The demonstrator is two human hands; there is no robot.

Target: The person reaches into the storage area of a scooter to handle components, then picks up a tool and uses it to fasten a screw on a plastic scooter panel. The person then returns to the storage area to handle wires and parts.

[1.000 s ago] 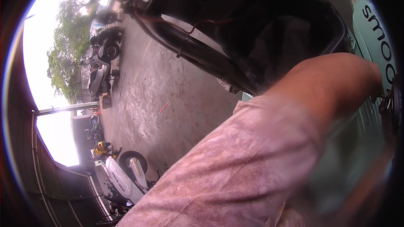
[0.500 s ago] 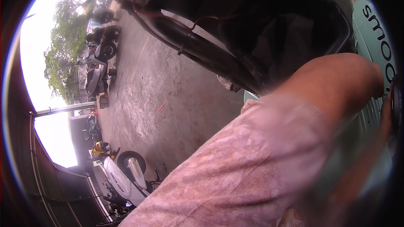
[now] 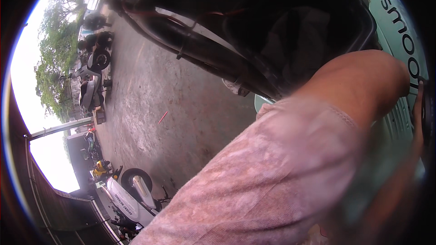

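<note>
My left arm, in a pink mottled sleeve, crosses the foreground with its bent elbow beside a mint-green vehicle panel. My left hand is out of sight. A blurred strip of skin at the right edge looks like part of my right hand. It lies against or near a dark round part beside the green panel, and its fingers are mostly hidden. Above the arm spreads a dark tubular frame with hoses and a thin red cable. Ribbed green bodywork shows below the elbow.
A white motorbike stands at the lower left, with a yellow part behind it. Farther off, a grey scooter is parked near trees. A thin red stick-like thing lies on the concrete floor.
The whole scene has slid somewhat to the left, as the view turned. More of the skin strip beside the dark round part now shows. The bent arm keeps nearly the same pose.
</note>
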